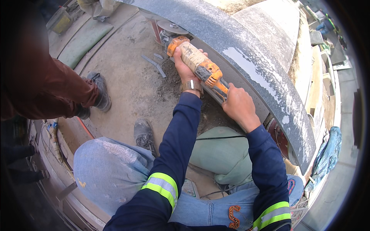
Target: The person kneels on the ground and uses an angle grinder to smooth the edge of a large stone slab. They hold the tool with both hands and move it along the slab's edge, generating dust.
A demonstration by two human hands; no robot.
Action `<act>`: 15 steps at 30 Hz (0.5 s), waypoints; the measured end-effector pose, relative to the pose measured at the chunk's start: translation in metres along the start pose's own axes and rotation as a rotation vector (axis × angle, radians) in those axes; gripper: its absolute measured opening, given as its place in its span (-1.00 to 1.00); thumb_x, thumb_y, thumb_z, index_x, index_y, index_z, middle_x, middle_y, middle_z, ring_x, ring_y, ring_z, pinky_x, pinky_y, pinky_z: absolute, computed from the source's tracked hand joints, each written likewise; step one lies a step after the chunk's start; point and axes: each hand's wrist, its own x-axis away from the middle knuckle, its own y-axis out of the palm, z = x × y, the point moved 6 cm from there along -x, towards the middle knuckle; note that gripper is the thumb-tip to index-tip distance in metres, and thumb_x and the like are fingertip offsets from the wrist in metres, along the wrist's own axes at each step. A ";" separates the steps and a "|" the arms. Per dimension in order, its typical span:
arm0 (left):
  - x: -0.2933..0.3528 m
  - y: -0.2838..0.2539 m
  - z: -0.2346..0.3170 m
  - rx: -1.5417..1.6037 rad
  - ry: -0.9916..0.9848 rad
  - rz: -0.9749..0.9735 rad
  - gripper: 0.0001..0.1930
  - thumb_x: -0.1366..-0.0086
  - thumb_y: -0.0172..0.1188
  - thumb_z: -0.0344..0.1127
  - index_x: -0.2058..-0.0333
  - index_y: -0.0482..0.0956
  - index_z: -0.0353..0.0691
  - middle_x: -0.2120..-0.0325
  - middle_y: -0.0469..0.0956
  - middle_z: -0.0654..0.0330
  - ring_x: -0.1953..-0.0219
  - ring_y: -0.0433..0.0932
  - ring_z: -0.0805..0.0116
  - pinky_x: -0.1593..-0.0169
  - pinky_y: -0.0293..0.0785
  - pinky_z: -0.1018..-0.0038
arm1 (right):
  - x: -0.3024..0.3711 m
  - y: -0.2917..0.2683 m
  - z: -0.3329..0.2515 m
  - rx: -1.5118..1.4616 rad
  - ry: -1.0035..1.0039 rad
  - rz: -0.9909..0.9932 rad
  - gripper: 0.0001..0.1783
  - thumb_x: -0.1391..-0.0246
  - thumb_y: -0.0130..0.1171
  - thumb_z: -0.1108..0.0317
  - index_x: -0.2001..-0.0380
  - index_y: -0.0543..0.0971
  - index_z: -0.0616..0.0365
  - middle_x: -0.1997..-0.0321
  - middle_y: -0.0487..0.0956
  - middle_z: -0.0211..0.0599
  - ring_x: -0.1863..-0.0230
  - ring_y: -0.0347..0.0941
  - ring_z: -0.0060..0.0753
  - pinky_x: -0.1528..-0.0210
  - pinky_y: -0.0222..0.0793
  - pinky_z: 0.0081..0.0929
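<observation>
An orange and black angle grinder (194, 57) with tan tape wrapped round its body is in both my hands. My left hand (182, 70) is closed round the taped body from below, a watch on that wrist. Farther back, my right hand (241, 107) grips the orange rear end of the tool. The grinder's round grey disc (172, 27) sits at the underside of a curved grey stone slab (260, 57), close to its lower edge. Whether the disc touches the stone I cannot tell. White patches mark the slab's upper face.
Thin grey strips (158, 68) lie on the dusty ground. At the left stands a person in dark red trousers (69, 82). Pale green padding (221, 150) lies under my arms, crossed by a black cord (221, 137). A yellowish bucket (60, 21) is far left; blue plastic sheeting (327, 154) hangs right.
</observation>
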 end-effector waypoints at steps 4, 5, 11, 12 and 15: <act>-0.001 0.000 0.000 0.004 -0.012 0.019 -0.36 -0.26 0.06 0.36 0.03 0.41 -0.14 0.32 0.55 0.01 0.34 0.65 0.04 0.40 0.65 0.10 | -0.003 0.001 0.000 -0.009 -0.004 -0.003 -0.73 0.04 0.20 0.44 0.23 0.53 0.30 0.37 0.65 0.17 0.31 0.63 0.24 0.22 0.58 0.03; -0.002 0.000 0.001 -0.001 -0.011 0.025 -0.36 -0.26 0.06 0.36 0.03 0.41 -0.14 0.32 0.55 0.00 0.34 0.65 0.04 0.40 0.65 0.10 | -0.003 0.001 0.000 -0.010 -0.008 0.003 -0.73 0.05 0.20 0.44 0.22 0.53 0.31 0.37 0.65 0.17 0.31 0.63 0.24 0.21 0.58 0.04; -0.007 0.000 0.003 -0.015 0.003 0.025 -0.35 -0.26 0.06 0.36 0.04 0.41 -0.14 0.32 0.55 0.00 0.34 0.65 0.03 0.40 0.65 0.09 | -0.008 0.001 -0.001 -0.015 -0.003 -0.005 -0.72 0.05 0.21 0.44 0.22 0.54 0.31 0.38 0.65 0.16 0.30 0.64 0.24 0.20 0.58 0.03; -0.007 -0.001 0.004 -0.013 0.009 0.023 -0.35 -0.26 0.05 0.36 0.04 0.41 -0.14 0.32 0.55 0.00 0.34 0.65 0.03 0.40 0.65 0.09 | -0.009 0.001 -0.002 -0.014 -0.003 -0.009 -0.72 0.05 0.21 0.44 0.22 0.54 0.30 0.38 0.65 0.17 0.30 0.64 0.23 0.20 0.58 0.03; -0.009 -0.002 0.005 -0.005 -0.004 0.007 -0.36 -0.27 0.05 0.36 0.04 0.41 -0.14 0.32 0.55 0.00 0.34 0.65 0.03 0.40 0.65 0.08 | -0.011 0.000 -0.004 -0.017 0.005 -0.022 -0.72 0.04 0.21 0.44 0.22 0.54 0.31 0.37 0.65 0.17 0.29 0.64 0.24 0.19 0.58 0.03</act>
